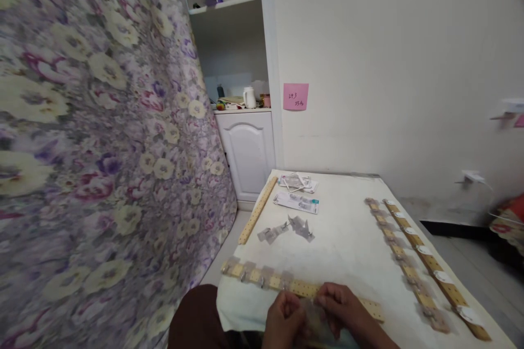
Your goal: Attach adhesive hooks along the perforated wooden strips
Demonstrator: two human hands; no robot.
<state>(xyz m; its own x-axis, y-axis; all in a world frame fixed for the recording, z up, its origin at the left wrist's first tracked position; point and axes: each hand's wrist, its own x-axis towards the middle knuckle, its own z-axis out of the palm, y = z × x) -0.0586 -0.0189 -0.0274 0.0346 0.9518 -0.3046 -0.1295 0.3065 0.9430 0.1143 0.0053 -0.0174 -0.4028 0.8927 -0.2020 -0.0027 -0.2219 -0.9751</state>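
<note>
My left hand [284, 317] and my right hand [343, 308] are closed, fingertips pinching a see-through square [314, 316] between them. It looks like one of the clear adhesive hooks, though blur and fingers hide its details. Just beyond my hands, a wooden strip with holes [305, 287] lies across the front of the table. Along its left part sit several clear hooks [262, 278] with metal prongs; my right hand covers some of its right part. Farther back lie loose clear hooks, one group to the left [272, 233] and another group [301, 227] beside it.
Hook packaging [297, 202] and more packs [298, 181] lie at the back. A bare strip [257, 210] runs along the left edge. At right are a strip with clear hooks [403, 262] and one with white hooks [436, 267]. A floral curtain [123, 147] hangs left of the white table [339, 234].
</note>
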